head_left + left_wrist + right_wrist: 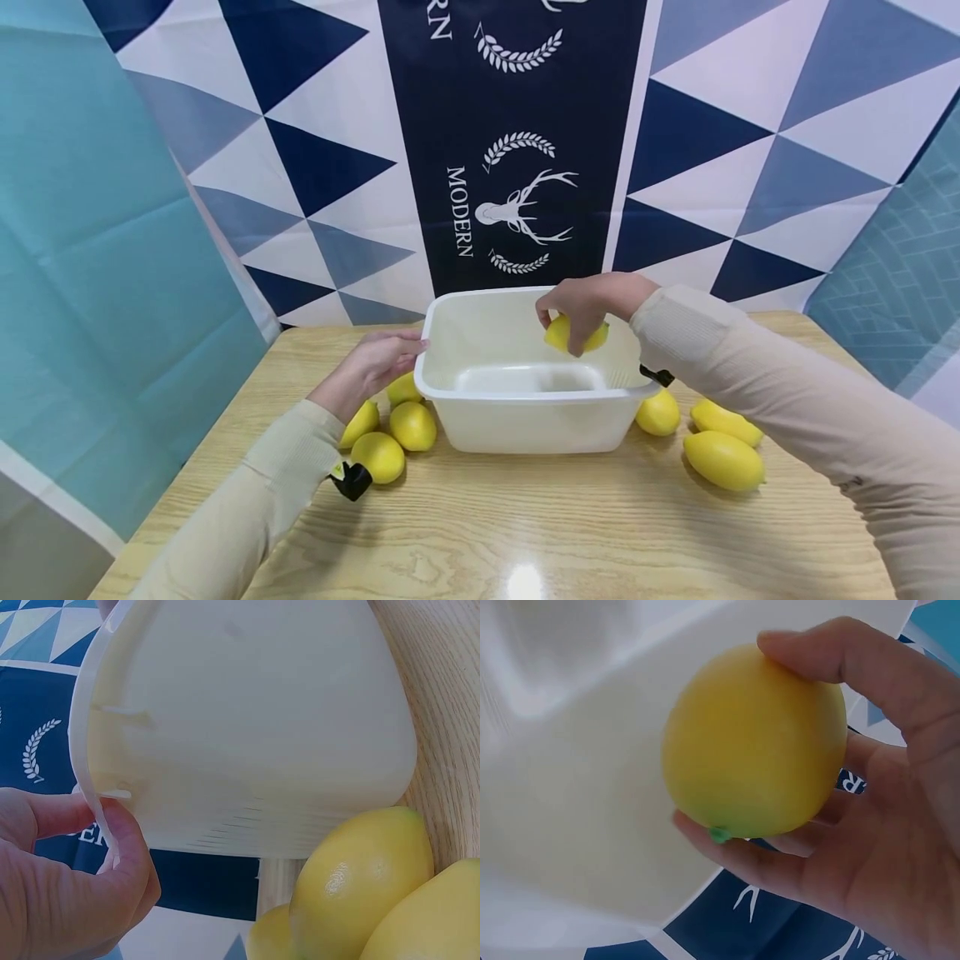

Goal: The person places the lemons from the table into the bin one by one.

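A white plastic basin (525, 425) stands on the wooden table. My left hand (381, 360) pinches its left rim, thumb on one side and fingers on the other, as the left wrist view (82, 877) confirms. Over the right part of the basin, my right hand (588, 304) grips a yellow lemon (558, 333). In the right wrist view the lemon (754, 742) has a green stem tip, with the thumb on one side and fingers curled beneath. The basin's floor shows no other lemon in the head view.
Several lemons (377, 457) lie left of the basin under my left forearm. To its right are three more lemons (723, 461). A patterned cloth (517, 100) hangs directly behind the basin, and teal panels flank the wooden table (465, 533).
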The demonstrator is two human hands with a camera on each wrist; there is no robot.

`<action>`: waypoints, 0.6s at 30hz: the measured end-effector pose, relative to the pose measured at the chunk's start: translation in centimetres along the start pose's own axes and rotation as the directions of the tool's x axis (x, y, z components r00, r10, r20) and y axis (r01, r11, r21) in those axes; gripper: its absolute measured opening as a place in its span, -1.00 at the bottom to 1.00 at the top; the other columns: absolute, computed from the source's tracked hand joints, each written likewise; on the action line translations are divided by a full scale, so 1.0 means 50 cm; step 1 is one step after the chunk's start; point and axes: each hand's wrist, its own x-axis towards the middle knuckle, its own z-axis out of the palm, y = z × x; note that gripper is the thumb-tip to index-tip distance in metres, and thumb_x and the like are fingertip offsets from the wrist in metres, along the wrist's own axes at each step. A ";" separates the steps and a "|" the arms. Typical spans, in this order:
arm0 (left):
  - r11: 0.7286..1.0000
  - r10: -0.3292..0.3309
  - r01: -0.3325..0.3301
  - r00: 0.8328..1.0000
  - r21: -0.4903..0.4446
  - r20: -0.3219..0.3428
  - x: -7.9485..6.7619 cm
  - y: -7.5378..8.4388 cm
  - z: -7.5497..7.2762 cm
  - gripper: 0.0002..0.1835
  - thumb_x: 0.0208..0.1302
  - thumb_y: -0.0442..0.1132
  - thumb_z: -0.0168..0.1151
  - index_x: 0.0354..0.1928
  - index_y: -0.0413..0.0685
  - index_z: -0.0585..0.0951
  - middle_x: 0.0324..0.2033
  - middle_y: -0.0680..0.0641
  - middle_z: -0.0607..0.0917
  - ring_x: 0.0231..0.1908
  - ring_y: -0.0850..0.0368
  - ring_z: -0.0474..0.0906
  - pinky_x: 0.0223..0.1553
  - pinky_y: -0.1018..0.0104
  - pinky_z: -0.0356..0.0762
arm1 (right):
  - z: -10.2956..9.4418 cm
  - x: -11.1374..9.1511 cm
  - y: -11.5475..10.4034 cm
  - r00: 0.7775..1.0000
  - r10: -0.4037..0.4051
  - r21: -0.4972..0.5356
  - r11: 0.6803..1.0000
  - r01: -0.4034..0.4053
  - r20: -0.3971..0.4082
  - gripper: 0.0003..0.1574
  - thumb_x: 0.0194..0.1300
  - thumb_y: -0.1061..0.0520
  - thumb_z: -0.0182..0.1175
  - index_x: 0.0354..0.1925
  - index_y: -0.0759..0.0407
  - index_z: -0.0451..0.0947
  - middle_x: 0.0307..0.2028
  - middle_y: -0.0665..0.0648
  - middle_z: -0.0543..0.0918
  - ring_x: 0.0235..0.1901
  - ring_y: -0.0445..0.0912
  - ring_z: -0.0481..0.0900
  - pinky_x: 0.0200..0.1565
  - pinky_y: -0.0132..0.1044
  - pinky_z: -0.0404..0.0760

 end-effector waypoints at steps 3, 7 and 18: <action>1.000 -0.002 0.002 1.000 0.003 -0.001 0.001 -0.001 0.000 -0.52 0.39 -0.29 0.09 0.32 -0.23 0.37 0.29 -0.22 0.42 0.07 0.06 0.52 0.33 0.24 0.42 | 0.000 0.000 -0.002 0.999 0.034 0.005 0.999 -0.034 0.025 -0.41 -0.08 0.20 0.49 -0.09 0.01 0.43 -0.13 0.09 0.61 -0.20 -0.02 0.54 -0.04 -0.18 0.71; 1.000 -0.001 0.001 1.000 0.011 -0.001 0.000 0.000 0.000 -0.52 0.39 -0.29 0.10 0.32 -0.22 0.37 0.28 -0.21 0.43 0.08 0.06 0.52 0.32 0.25 0.43 | -0.001 -0.001 -0.003 0.996 0.068 0.039 0.997 -0.071 0.063 -0.37 -0.09 0.20 0.51 -0.07 0.02 0.41 -0.12 0.11 0.62 -0.20 -0.02 0.57 -0.10 -0.14 0.74; 0.999 0.012 -0.012 1.000 0.039 -0.003 -0.001 -0.002 0.001 -0.53 0.38 -0.28 0.10 0.30 -0.22 0.38 0.24 -0.20 0.47 0.02 0.09 0.54 0.32 0.22 0.43 | -0.027 -0.038 0.012 0.993 0.111 0.023 0.993 -0.113 0.045 -0.38 -0.05 0.19 0.48 -0.02 0.06 0.44 -0.20 0.15 0.60 -0.26 -0.03 0.55 -0.21 -0.17 0.73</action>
